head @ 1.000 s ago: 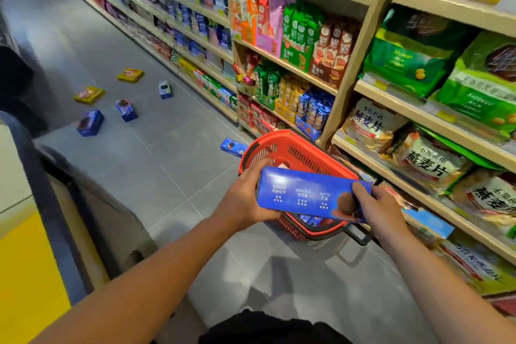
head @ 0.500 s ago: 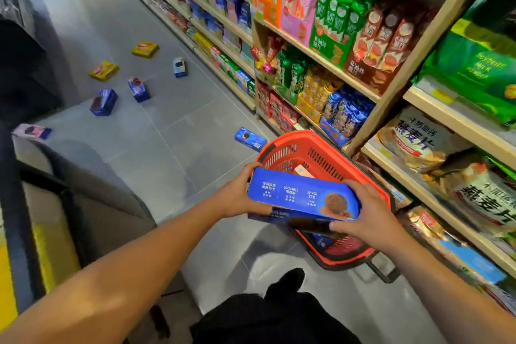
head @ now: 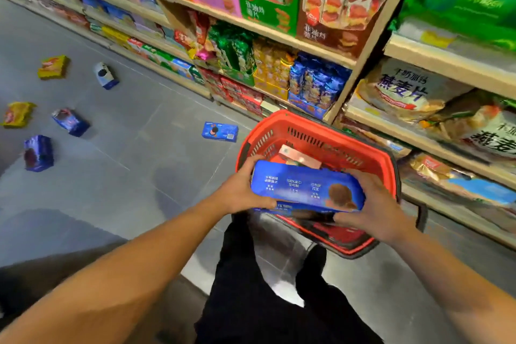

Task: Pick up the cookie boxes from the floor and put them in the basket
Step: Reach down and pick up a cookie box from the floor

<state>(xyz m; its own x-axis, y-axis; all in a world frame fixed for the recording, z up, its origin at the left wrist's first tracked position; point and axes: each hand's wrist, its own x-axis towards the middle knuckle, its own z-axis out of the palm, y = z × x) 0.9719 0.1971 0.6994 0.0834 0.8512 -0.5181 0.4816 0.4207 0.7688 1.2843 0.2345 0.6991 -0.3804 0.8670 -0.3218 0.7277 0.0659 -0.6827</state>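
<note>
Both hands hold one long blue cookie box by its short ends, the left hand curled round the left end with the thumb along the near lower edge, the right hand wrapped under and round the right end, where a brown cookie is printed. A second, darker box seems to sit just beneath it in the same grip, though blur makes that hard to confirm. The box lies level, its long axis running left to right across the body, and it hangs over the near rim of the red basket, which stands on the grey floor hard against the bottom of the shelf unit. The basket's opening lies just ahead of and below the hands, so the move to come looks like a short push forward and down; neither hand is clearly nearer. Inside, a pale pink box already leans at the left rear, and the mouth looks wide enough to take the long box crosswise, provided its ends miss the side rims. Room on the right is tight, with shelf edges and bagged goods close by; the left is open floor. Out there more boxes wait: a flat blue box nearest the basket, three blue packs farther left, and two yellow packs beyond.
</note>
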